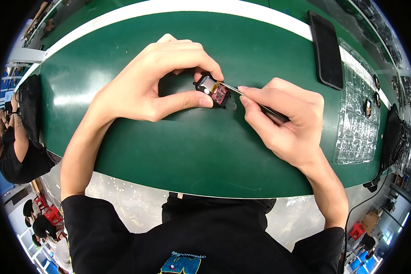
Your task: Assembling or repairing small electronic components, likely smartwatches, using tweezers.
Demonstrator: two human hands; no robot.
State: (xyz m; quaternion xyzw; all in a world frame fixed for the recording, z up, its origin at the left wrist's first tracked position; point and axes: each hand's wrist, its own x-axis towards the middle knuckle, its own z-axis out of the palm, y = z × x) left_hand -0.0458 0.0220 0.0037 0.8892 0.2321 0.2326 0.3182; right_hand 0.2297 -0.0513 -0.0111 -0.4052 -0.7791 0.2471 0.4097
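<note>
My left hand (157, 80) pinches a small black electronic module (213, 91) between thumb and index finger on the green table (169, 150). The module shows a red circuit board and a silvery part inside its open case. My right hand (285, 121) grips thin metal tweezers (255, 102), whose tip touches the module's right edge beside the red board.
A black phone (326, 48) lies face down at the back right. A clear plastic tray (358, 116) with several small black parts runs along the right side. Another person in black (18, 150) sits to the left. A white strip (178, 7) borders the far edge.
</note>
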